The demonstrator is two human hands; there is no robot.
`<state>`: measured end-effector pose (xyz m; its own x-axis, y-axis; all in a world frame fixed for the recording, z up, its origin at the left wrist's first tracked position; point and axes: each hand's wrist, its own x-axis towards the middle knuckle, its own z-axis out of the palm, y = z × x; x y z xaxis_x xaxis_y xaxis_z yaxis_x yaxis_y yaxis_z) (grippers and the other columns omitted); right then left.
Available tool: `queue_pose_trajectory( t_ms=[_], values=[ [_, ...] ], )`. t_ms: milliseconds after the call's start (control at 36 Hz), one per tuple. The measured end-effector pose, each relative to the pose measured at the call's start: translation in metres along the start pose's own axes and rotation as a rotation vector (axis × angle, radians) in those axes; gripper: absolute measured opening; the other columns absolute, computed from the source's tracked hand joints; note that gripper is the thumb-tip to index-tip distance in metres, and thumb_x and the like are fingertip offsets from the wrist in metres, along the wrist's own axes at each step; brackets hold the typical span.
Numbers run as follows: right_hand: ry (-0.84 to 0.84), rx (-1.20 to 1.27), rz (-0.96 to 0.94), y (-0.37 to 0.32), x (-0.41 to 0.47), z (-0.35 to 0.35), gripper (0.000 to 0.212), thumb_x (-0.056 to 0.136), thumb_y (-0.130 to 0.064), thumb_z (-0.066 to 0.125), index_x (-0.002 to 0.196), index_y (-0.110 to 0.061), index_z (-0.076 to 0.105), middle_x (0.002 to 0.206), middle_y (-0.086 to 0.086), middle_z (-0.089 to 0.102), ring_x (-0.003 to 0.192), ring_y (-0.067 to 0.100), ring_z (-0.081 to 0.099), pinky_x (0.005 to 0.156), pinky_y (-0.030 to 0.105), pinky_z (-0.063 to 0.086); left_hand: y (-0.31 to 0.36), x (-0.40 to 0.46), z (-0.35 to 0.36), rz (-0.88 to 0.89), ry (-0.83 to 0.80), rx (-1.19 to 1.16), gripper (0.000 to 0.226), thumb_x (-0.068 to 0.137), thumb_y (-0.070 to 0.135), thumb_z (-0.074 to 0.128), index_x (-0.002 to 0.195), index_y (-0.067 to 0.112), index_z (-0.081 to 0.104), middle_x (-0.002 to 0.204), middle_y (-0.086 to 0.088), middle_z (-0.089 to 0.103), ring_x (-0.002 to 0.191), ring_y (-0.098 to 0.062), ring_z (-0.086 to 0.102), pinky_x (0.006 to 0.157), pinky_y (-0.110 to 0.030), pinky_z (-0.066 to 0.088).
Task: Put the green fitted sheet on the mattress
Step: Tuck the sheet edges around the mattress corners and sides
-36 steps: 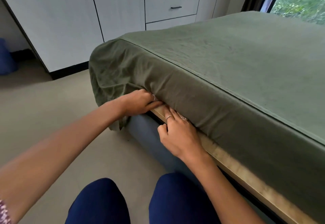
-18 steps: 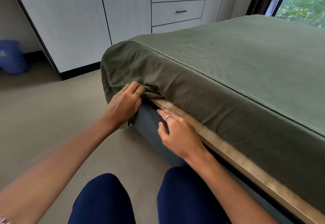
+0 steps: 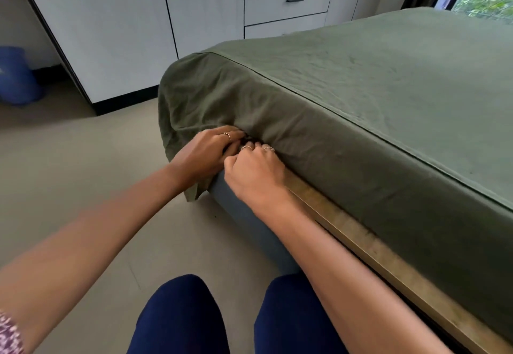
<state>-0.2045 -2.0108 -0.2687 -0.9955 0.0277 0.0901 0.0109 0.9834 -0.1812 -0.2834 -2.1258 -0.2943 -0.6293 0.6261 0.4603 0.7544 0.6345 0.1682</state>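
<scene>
- Two hands at mid-frame, side by side, touching.
- Left hand point(image 3: 204, 155) and right hand point(image 3: 256, 171): grip curled, pinching green sheet point(image 3: 347, 98) hem under mattress corner.

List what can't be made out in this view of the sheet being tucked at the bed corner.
- Fingertips of the left hand and right hand, head view: buried under the hem of the green fitted sheet, so the grip is unclear.
- Mattress: fully covered by the sheet.
- Sheet's elastic edge at the corner: hidden by both hands and folds.
- Far end of the bed: cut off by the right edge.
- Blue bin: cut by the left edge.
</scene>
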Motion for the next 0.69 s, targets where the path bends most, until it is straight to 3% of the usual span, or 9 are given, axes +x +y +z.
queue_pose_trajectory(
  t_ms=[139, 222, 306, 389, 444, 500, 583, 694],
  values=[
    [-0.014, 0.052, 0.140, -0.008, 0.018, 0.013, 0.069, 0.091, -0.036, 0.009, 0.141, 0.004, 0.035, 0.144, 0.020, 0.040, 0.131, 0.033, 0.038, 0.108, 0.040, 0.031, -0.020, 0.017, -0.001, 0.092, -0.101, 0.067, 0.050, 0.095, 0.037, 0.033, 0.121, 0.007, 0.064, 0.121, -0.009, 0.066, 0.110, -0.022, 0.063, 0.096, -0.025, 0.042],
    [-0.054, 0.089, 0.213, -0.011, 0.034, 0.009, 0.060, 0.097, -0.035, 0.025, 0.143, 0.002, 0.034, 0.146, 0.019, 0.039, 0.131, 0.034, 0.040, 0.105, 0.042, 0.033, -0.033, 0.025, 0.002, 0.125, -0.169, 0.234, 0.055, 0.095, 0.042, 0.024, 0.127, 0.015, 0.059, 0.127, -0.003, 0.063, 0.119, -0.017, 0.058, 0.105, -0.034, 0.036],
    [-0.096, 0.107, 0.256, -0.014, 0.046, 0.008, 0.058, 0.097, -0.035, 0.026, 0.143, -0.002, 0.037, 0.146, 0.017, 0.040, 0.130, 0.034, 0.041, 0.103, 0.042, 0.034, -0.040, 0.037, 0.002, 0.090, -0.259, 0.287, 0.063, 0.092, 0.049, 0.013, 0.128, 0.024, 0.058, 0.125, 0.005, 0.063, 0.122, -0.013, 0.054, 0.111, -0.035, 0.026],
    [-0.068, 0.129, 0.292, -0.016, 0.049, 0.012, 0.058, 0.096, -0.038, 0.027, 0.140, -0.003, 0.041, 0.144, 0.016, 0.042, 0.131, 0.033, 0.040, 0.105, 0.041, 0.032, -0.032, 0.049, -0.008, -0.030, -0.346, 0.013, 0.049, 0.094, 0.049, 0.033, 0.117, 0.019, 0.066, 0.111, -0.001, 0.069, 0.102, -0.018, 0.062, 0.095, -0.024, 0.038],
    [-0.041, 0.138, 0.285, -0.014, 0.046, 0.015, 0.057, 0.096, -0.039, 0.029, 0.139, -0.005, 0.044, 0.144, 0.015, 0.042, 0.132, 0.032, 0.039, 0.106, 0.041, 0.030, -0.027, 0.052, -0.012, -0.047, -0.378, 0.004, 0.030, 0.097, 0.032, 0.048, 0.116, 0.019, 0.068, 0.109, -0.003, 0.070, 0.098, -0.020, 0.063, 0.092, -0.029, 0.044],
    [-0.004, 0.163, 0.247, -0.009, 0.039, 0.020, 0.055, 0.096, -0.039, 0.034, 0.138, -0.005, 0.045, 0.143, 0.013, 0.044, 0.131, 0.030, 0.041, 0.105, 0.039, 0.031, -0.021, 0.048, -0.012, -0.074, -0.329, 0.127, 0.029, 0.098, 0.030, 0.046, 0.120, 0.026, 0.065, 0.113, -0.003, 0.068, 0.103, -0.024, 0.063, 0.090, -0.035, 0.048],
    [0.029, 0.156, 0.169, 0.000, 0.031, 0.023, 0.060, 0.095, -0.041, 0.038, 0.142, -0.003, 0.036, 0.146, 0.014, 0.040, 0.132, 0.029, 0.039, 0.107, 0.037, 0.031, -0.006, 0.029, -0.007, -0.114, -0.131, 0.257, 0.032, 0.098, 0.036, 0.041, 0.124, 0.033, 0.060, 0.116, 0.001, 0.065, 0.108, -0.024, 0.061, 0.082, -0.042, 0.053],
    [-0.018, 0.154, 0.083, 0.010, 0.030, 0.017, 0.066, 0.096, -0.038, 0.037, 0.147, 0.002, 0.023, 0.153, 0.019, 0.028, 0.139, 0.030, 0.030, 0.113, 0.035, 0.021, 0.000, 0.003, -0.009, -0.222, 0.033, 0.146, 0.030, 0.094, 0.028, 0.052, 0.120, 0.017, 0.063, 0.117, -0.005, 0.060, 0.110, -0.026, 0.056, 0.081, -0.044, 0.052]
  ],
)
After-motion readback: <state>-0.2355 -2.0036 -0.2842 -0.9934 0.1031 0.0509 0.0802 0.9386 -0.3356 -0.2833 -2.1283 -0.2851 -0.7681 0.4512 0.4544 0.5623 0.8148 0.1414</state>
